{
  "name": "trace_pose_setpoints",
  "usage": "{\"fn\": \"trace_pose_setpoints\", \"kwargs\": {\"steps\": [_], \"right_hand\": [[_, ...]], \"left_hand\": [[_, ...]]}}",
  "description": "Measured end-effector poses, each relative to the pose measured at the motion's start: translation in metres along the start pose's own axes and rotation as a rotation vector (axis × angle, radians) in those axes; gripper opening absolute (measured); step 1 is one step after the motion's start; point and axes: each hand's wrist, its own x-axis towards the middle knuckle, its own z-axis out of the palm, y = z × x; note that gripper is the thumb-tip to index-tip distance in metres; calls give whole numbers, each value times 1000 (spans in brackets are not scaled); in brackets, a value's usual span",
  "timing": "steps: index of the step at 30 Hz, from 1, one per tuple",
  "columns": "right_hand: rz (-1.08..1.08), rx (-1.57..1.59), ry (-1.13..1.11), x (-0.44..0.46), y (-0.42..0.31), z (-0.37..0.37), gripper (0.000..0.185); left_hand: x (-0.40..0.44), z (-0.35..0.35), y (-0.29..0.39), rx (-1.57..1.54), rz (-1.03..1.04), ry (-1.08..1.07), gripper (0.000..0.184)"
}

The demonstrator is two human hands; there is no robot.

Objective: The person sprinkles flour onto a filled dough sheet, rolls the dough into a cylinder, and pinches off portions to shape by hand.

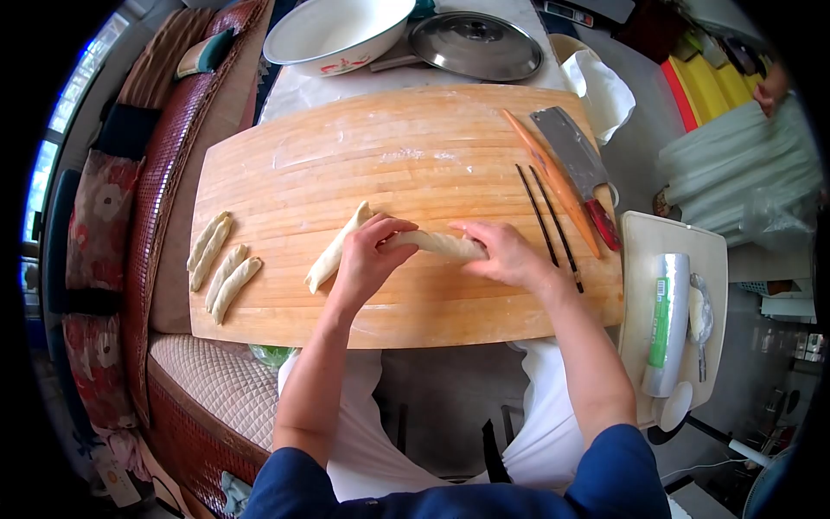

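Observation:
A twisted strip of dough (445, 245) stretches between my two hands above the wooden board. My left hand (370, 253) pinches its left end, and my right hand (504, 253) has its fingers closed on the right end. Just left of my left hand lies another dough strip (333, 255), partly hidden behind that hand. Toward the board's left edge rest a paired dough piece (209, 249) and a second paired dough piece (232, 281).
On the right of the board (346, 147) are a rolling pin (553, 177), a cleaver (571, 147) and black chopsticks (551, 216). Behind stand a white basin (337, 35) and a metal lid (475, 45). A cling film roll (666, 324) lies on a side stool; another person stands at right.

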Motion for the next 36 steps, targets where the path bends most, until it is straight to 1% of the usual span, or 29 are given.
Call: {"fn": "trace_pose_setpoints", "kwargs": {"steps": [2, 3, 5, 6, 8, 9, 10, 11, 13, 15, 17, 18, 21, 22, 23, 24, 25, 28, 30, 32, 34, 36], "right_hand": [[-158, 98, 30, 2, 3, 14, 54], [-155, 132, 28, 3, 1, 19, 55], [-153, 197, 23, 7, -4, 27, 56], [-100, 264, -39, 8, -10, 27, 54], [8, 395, -162, 6, -21, 23, 52], [38, 593, -206, 6, -19, 25, 50], [68, 791, -248, 6, -15, 27, 49], [98, 990, -292, 5, -13, 29, 47], [83, 1225, -376, 2, -21, 31, 47], [70, 1406, -474, 0, -28, 36, 49], [54, 1533, -585, 0, -35, 44, 52], [42, 1516, -601, 1, -39, 49, 55], [36, 1604, -670, 3, -38, 63, 55], [48, 1623, -675, 2, -38, 64, 54], [73, 1568, -627, 2, -38, 63, 54], [99, 1514, -579, 2, -37, 60, 54], [124, 1459, -532, 3, -36, 59, 55], [134, 976, -279, 10, -33, 60, 51], [-281, 424, 186, 17, -28, 78, 49], [-448, -19, 423, 14, -22, 87, 50], [-389, -318, 444, 4, -38, 79, 52], [-420, -466, 464, 2, -42, 76, 53]], "left_hand": [[1, -5, 8, -35, 3, -52, 23], [2, -7, 11, -53, 5, -77, 23], [4, -13, 16, -98, -97, -139, 28], [5, -15, 17, -121, -147, -168, 30], [6, -21, 4, -440, -162, -170, 38], [7, -24, -5, -599, -168, -169, 42], [8, -28, -14, -713, -135, -203, 56], [9, -30, -24, -808, -94, -249, 57], [10, -31, -38, -997, -8, -339, 57], [16, -16, -47, -1061, 178, -350, 58], [19, 4, -34, -1169, 254, -272, 60], [17, 13, -14, -1246, 236, -186, 60], [10, 21, 17, -1418, 97, -92, 47], [11, 14, -2, -1440, 98, -183, 41], [12, 10, -12, -1461, 98, -275, 36], [13, 10, -7, -1397, 54, -156, 30], [14, 10, -8, -1389, 10, -53, 30], [20, 10, -15, -1320, -133, 286, 31], [21, 12, -17, -1378, -231, 396, 34], [22, 14, -18, -1423, -311, 489, 37], [22, 18, -16, -1460, -374, 562, 39], [19, 23, -20, -1492, -403, 487, 37]]}}
